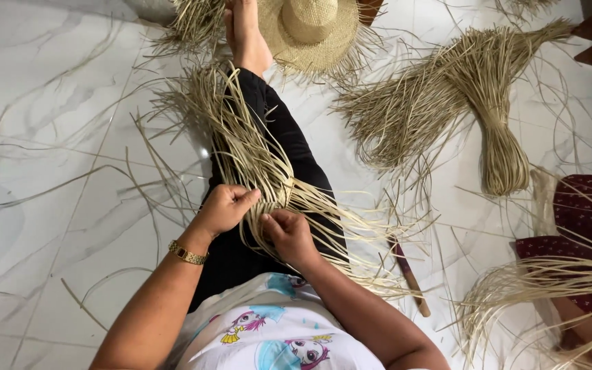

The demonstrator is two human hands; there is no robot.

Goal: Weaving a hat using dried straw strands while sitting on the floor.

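Note:
A fan of pale straw strands [244,140] lies along my outstretched leg in black trousers [289,147]. My left hand [224,207] pinches the strands near their woven start, fingers closed on them. My right hand [288,231] grips the same strands just to the right, close to my lap. Loose ends spread out over the white floor on both sides. A gold bracelet [187,253] sits on my left wrist.
A woven straw hat [313,31] lies beyond my foot [247,34]. A tied bundle of straw [498,140] fans out at the right. A stick-like tool [409,274] rests by my right side. Another person's patterned maroon clothing [587,219] and more straw are at the far right.

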